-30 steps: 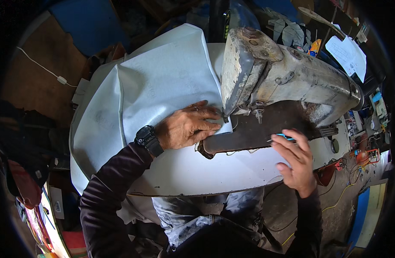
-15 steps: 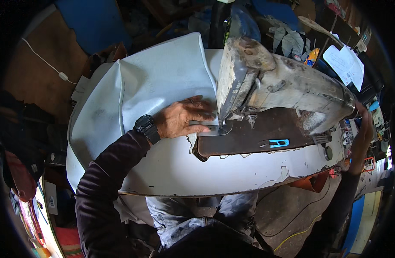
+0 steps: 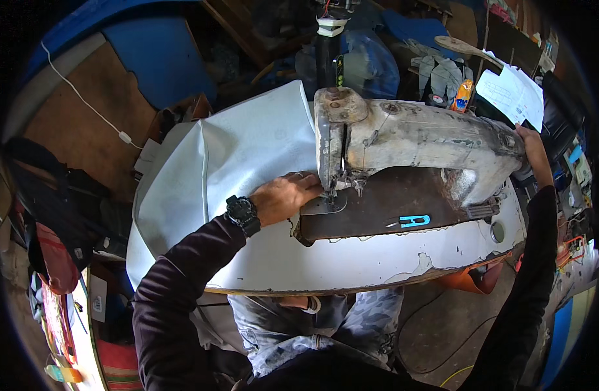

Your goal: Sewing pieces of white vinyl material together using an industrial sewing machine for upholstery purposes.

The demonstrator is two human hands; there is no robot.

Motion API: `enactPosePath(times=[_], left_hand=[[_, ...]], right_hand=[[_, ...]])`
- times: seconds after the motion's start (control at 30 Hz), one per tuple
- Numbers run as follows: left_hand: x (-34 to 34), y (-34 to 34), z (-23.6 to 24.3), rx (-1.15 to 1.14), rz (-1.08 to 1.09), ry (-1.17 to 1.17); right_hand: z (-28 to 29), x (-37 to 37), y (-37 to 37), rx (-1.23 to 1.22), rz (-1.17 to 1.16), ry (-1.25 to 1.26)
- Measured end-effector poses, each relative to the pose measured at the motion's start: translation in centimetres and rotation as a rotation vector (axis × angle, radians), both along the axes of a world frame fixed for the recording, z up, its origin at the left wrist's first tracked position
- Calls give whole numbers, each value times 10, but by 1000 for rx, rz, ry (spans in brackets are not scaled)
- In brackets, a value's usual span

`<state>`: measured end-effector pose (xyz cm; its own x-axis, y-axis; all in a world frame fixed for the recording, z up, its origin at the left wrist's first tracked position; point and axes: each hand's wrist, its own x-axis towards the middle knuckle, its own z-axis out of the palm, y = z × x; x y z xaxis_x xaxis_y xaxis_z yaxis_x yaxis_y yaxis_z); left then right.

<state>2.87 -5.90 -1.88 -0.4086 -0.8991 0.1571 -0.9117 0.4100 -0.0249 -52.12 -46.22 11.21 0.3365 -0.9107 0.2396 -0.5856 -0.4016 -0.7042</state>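
Note:
An old, worn sewing machine with chipped grey paint stands on the white table. Light grey sheet material, with a raised seam along it, lies left of the machine and reaches its needle. My left hand, wearing a black watch, is closed at the sheet's edge beside the presser foot; its fingertips are partly hidden. At the machine's right end my right hand is closed around the handwheel, most of which is hidden. Blue thread snips lie on the dark machine bed.
The white tabletop has a chipped front edge above my knees. Behind the machine are an orange container, a sheet of paper and a long wooden stick. A dark bag is at the left.
My left fingers have drawn together from a flat, spread pose at the needle. My right hand has shifted from beside the handwheel to its far side. The whole view has tilted upward.

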Motion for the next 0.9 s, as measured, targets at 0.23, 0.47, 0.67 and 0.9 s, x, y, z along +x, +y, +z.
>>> enactPosePath(times=[0.23,0.47,0.67,0.9], left_hand=[[-8,3,11,-52,1,-54],[-5,15,14,-41,61,-136],[1,71,0,-74,90,285],[-20,126,6,168,310,690]], right_hand=[[-43,3,35,-316,-8,-207],[-35,-10,15,-258,-36,-198],[9,11,-31,27,17,318],[-52,2,6,-392,33,-216]])
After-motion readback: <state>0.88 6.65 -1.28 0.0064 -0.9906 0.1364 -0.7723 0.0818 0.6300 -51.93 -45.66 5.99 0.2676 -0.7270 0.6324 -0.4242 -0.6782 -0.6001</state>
